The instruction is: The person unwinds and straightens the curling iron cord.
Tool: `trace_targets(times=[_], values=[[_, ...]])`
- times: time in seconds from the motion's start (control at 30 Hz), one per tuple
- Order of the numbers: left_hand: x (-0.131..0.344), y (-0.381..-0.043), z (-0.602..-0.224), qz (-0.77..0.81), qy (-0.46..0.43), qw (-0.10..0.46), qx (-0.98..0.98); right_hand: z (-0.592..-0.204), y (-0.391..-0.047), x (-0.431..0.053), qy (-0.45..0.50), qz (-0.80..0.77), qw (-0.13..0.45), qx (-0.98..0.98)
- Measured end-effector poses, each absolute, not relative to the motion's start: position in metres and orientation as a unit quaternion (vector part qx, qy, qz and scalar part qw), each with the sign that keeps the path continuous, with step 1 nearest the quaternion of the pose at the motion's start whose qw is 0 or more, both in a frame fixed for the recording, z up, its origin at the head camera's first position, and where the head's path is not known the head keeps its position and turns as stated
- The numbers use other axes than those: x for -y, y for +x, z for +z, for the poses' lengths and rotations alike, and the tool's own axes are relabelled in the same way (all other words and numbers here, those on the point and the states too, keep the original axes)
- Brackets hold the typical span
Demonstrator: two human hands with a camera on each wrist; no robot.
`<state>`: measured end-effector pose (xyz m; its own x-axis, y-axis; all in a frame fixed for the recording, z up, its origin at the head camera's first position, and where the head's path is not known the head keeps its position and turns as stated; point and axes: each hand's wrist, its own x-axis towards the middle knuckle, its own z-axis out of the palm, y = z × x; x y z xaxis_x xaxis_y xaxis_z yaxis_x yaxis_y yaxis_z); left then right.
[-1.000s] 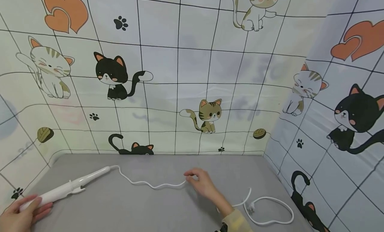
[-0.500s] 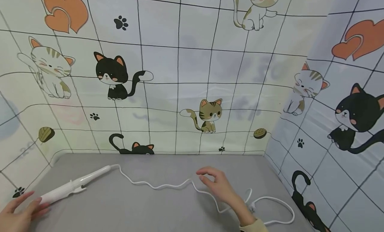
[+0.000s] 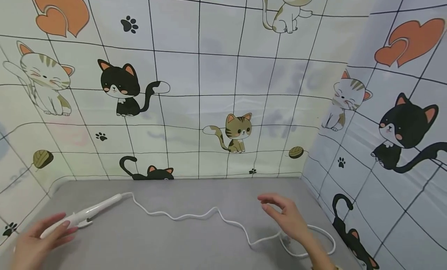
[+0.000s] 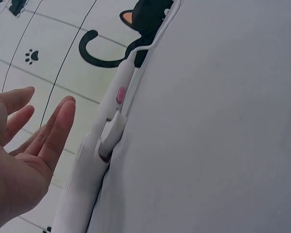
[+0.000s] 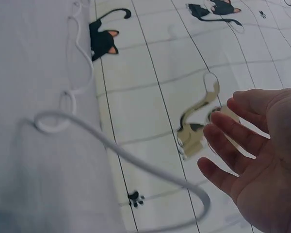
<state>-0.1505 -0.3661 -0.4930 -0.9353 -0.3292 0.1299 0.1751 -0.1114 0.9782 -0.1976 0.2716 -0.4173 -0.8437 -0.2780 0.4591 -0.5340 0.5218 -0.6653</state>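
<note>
A white curling iron (image 3: 97, 207) lies slantwise on the grey table at the left, its cord end pointing to the back. My left hand (image 3: 43, 239) is over its near part, fingers spread and relaxed; in the left wrist view the same hand (image 4: 24, 165) shows apart from the iron's body (image 4: 80, 184). A clamp lever (image 4: 114, 132) and a pink button (image 4: 121, 95) show on the iron. Its white cord (image 3: 188, 215) runs in waves to the right. My right hand (image 3: 288, 219) hovers above the cord's right part, fingers loosely bent, holding nothing.
The cord ends in a loop (image 3: 331, 237) on the right of the grey table (image 3: 167, 246), partly hidden by the right forearm. Cloth walls (image 3: 181, 76) printed with cats and grid lines rise behind and at both sides.
My right hand has let go of the cord and moved right. My left hand has loosened from the iron's near end and shifted forward over it. The head view has turned slightly.
</note>
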Motion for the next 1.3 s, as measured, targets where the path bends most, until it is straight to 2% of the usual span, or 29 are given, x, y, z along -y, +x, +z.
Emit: trace_targets(times=[0.13,0.23,0.43,0.6,0.77,1.0,1.3], values=[[0.35,-0.156,-0.485,-0.714,0.055,0.155,0.681,-0.415,-0.195,-0.301,0.215,0.425,0.171,0.862],[0.341,-0.158,-0.482,-0.699,0.035,0.151,0.698,-0.425,-0.2,-0.326,0.188,0.452,0.16,0.857],[0.336,-0.161,-0.475,-0.724,0.003,0.144,0.675,-0.453,-0.207,-0.369,0.094,0.461,0.086,0.878],[0.336,-0.169,-0.469,-0.629,0.053,0.173,0.756,-0.472,-0.208,-0.391,0.098,0.404,0.048,0.908],[0.338,-0.174,-0.48,-0.497,0.059,0.197,0.843,-0.487,-0.21,-0.401,0.1,0.316,0.034,0.943],[0.344,-0.18,-0.492,-0.363,0.085,0.114,0.921,-0.495,-0.217,-0.398,0.061,0.232,0.022,0.971],[0.352,-0.181,-0.493,-0.328,0.071,0.098,0.937,-0.495,-0.226,-0.397,0.013,0.153,0.042,0.987]])
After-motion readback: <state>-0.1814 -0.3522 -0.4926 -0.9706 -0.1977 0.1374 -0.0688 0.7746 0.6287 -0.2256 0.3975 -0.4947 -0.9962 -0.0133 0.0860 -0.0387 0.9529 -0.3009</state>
